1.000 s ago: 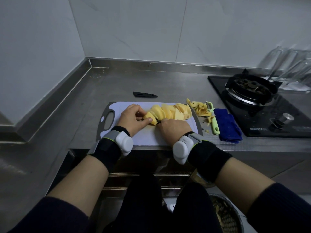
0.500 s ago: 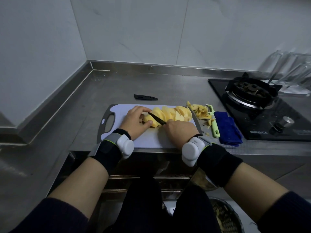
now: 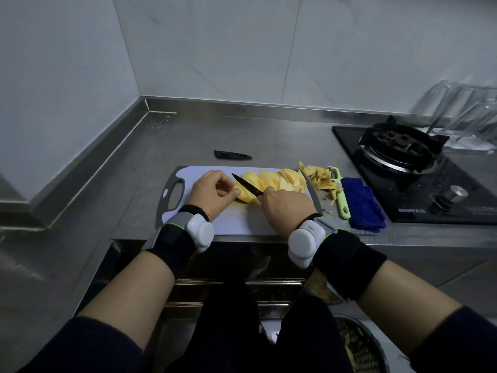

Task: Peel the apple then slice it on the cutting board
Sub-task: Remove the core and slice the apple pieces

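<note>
On the white plastic cutting board (image 3: 234, 220), your left hand (image 3: 212, 191) pinches a pale apple wedge (image 3: 246, 195); your right hand (image 3: 285, 208) grips a slim black knife (image 3: 246, 184).

Bare forearms, with a dark navy left sleeve (image 3: 80, 345) and a matching right sleeve (image 3: 457, 343) at the bottom corners of the view. Just behind the left hand (image 3: 212, 192) sits a black fabric wrap (image 3: 172, 239), crossed by a grey strap (image 3: 177, 220) edged in lime green and carrying a white rounded pod (image 3: 200, 232). Same kit behind the right hand (image 3: 285, 205): right wrap (image 3: 347, 262), right strap (image 3: 326, 224), right pod (image 3: 305, 243). Below, dark trousers (image 3: 228, 332).
</note>
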{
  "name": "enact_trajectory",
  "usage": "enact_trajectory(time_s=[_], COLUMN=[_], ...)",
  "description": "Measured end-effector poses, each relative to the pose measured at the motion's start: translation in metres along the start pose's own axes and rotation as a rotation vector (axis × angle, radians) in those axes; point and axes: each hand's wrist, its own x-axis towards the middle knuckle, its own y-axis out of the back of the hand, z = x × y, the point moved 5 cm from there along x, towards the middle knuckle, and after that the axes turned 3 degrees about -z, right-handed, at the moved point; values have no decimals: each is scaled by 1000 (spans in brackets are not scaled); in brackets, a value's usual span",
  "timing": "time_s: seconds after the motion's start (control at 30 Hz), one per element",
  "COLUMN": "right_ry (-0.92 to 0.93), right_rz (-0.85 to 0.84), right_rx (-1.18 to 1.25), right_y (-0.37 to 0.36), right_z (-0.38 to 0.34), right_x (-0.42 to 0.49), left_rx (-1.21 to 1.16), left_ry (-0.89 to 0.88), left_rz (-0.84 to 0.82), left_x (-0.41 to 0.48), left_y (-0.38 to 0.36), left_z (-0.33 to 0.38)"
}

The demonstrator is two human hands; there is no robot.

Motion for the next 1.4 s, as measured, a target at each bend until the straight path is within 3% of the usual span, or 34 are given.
enact_trajectory(time_s=[0.67, 1.2, 1.4], right_ry=[9, 5, 24], right_rz=[-132, -127, -211], right_rx=[-51, -69, -77], right_y=[-7, -15, -26], right_z=[-7, -3, -14], right_x=[6, 2, 21], left_rx=[-25, -24, -21], left_ry=[25, 34, 2], left_rz=[-20, -25, -27], left_x=[0, 1, 1], left_y=[-1, 0, -3], left_z=[1, -2, 0])
